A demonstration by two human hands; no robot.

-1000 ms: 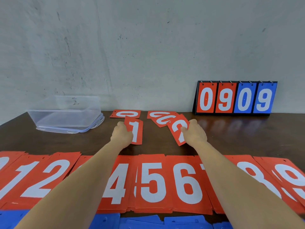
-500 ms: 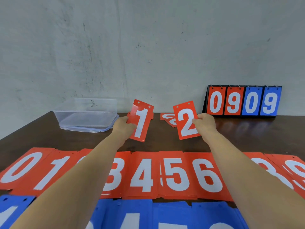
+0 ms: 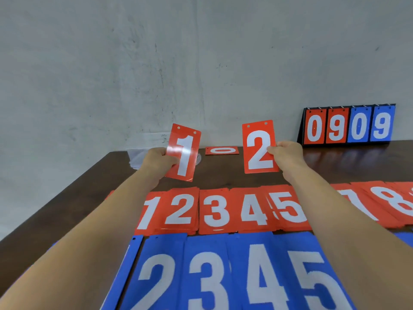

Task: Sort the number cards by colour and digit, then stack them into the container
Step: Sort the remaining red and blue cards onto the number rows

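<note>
My left hand [image 3: 157, 161] grips a red card with a white 1 [image 3: 184, 153], upright above the table. My right hand [image 3: 286, 154] pinches a red card with a white 2 [image 3: 259, 146] by its right edge, also upright. Below my hands a row of red card piles [image 3: 214, 211] lies in digit order, and a row of blue card piles [image 3: 223, 274] lies nearer to me. One red 0 card [image 3: 222, 150] lies flat at the far side. The clear plastic container [image 3: 134, 158] is mostly hidden behind my left hand.
A black flip scoreboard [image 3: 347, 125] showing 0 9 0 9 stands at the far right against the grey wall. The dark wooden table [image 3: 223, 175] has its left edge running diagonally at the left.
Both hands lifted the 1 and 2 cards off the far table and raised them upright. The view swung left and down, so the blue row shows more.
</note>
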